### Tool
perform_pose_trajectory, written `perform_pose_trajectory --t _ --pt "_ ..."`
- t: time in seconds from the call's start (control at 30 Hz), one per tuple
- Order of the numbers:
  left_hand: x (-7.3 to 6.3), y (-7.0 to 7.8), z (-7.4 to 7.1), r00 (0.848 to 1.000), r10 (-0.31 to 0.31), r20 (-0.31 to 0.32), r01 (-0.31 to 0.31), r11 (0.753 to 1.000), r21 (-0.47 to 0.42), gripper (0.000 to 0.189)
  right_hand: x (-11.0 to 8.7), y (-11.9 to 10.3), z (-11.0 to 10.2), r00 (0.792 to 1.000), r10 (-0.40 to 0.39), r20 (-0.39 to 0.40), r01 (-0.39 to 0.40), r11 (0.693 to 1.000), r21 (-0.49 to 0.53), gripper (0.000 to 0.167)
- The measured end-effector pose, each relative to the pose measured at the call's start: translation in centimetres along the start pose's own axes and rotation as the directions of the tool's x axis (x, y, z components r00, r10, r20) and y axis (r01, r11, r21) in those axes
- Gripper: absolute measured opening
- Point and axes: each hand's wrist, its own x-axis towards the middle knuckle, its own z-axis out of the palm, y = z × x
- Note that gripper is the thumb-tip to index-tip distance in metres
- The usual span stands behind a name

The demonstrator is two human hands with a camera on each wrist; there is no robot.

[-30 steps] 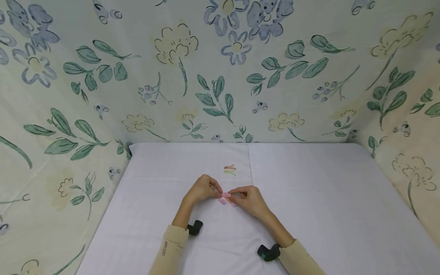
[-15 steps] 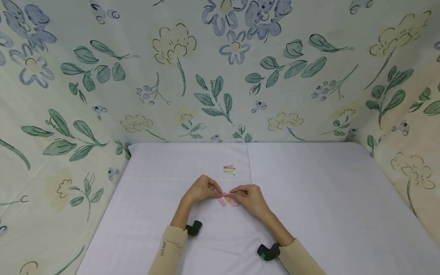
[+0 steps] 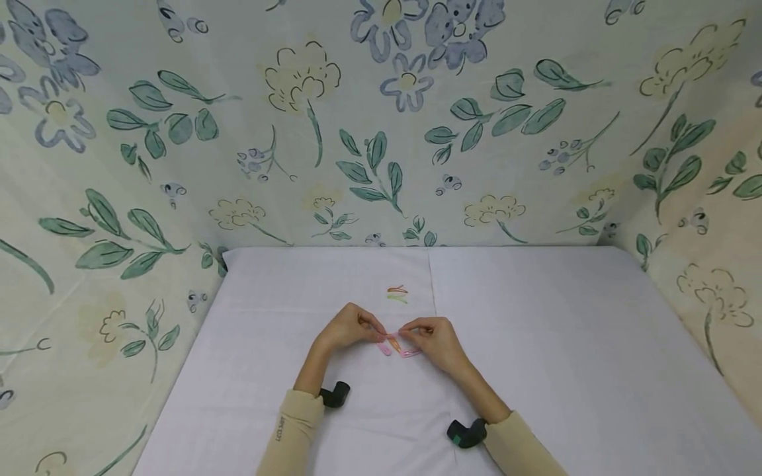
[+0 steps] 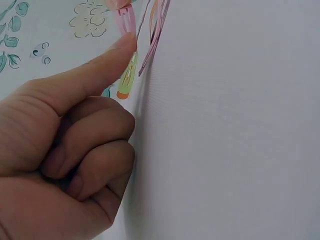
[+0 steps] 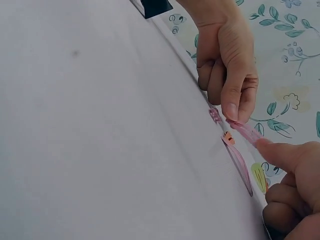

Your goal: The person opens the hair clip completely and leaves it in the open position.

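Both hands hold a pink snap hair clip between them, raised over the table. My left hand pinches one end between thumb and index finger, its other fingers curled in. The opposite end is pinched by my right hand. Beneath them on the cloth lie a pink clip at left, an orange clip in the middle and another pink clip at right, which appears bent open in the right wrist view. The fingertips cover both ends of the held clip.
Farther back on the white-covered table lie an orange-brown clip and a green clip, one behind the other. A floral curtain rises behind the table and along its sides. Dark wrist cameras stick out from the forearms.
The held pink clip has turned from showing its flat face to a thinner edge. My right hand has shifted slightly up and right, uncovering more of the clips below.
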Motion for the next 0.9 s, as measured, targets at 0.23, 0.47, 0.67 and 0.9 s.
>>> perform_pose_trajectory --t 0.23,0.47,0.67,0.9 --pt "0.1 0.6 0.0 1.000 -0.005 -0.010 0.004 0.999 -0.033 0.007 0.2 -0.6 -0.2 0.993 0.113 -0.044 -0.104 0.980 0.172 0.017" --pt "0.2 1.7 0.7 0.995 0.021 0.097 -0.013 0.997 -0.081 0.011 0.0 -1.1 -0.2 0.984 0.176 -0.030 -0.163 0.954 0.252 0.023" --pt "0.2 1.8 0.9 0.997 0.003 0.081 0.006 0.994 -0.109 0.010 0.0 -1.3 -0.2 0.976 0.213 -0.052 -0.192 0.944 0.269 0.023" --pt "0.4 2.0 1.2 1.000 0.011 -0.017 -0.013 0.991 -0.136 0.013 0.1 -1.0 0.3 0.975 0.212 -0.063 -0.188 0.945 0.269 0.021"
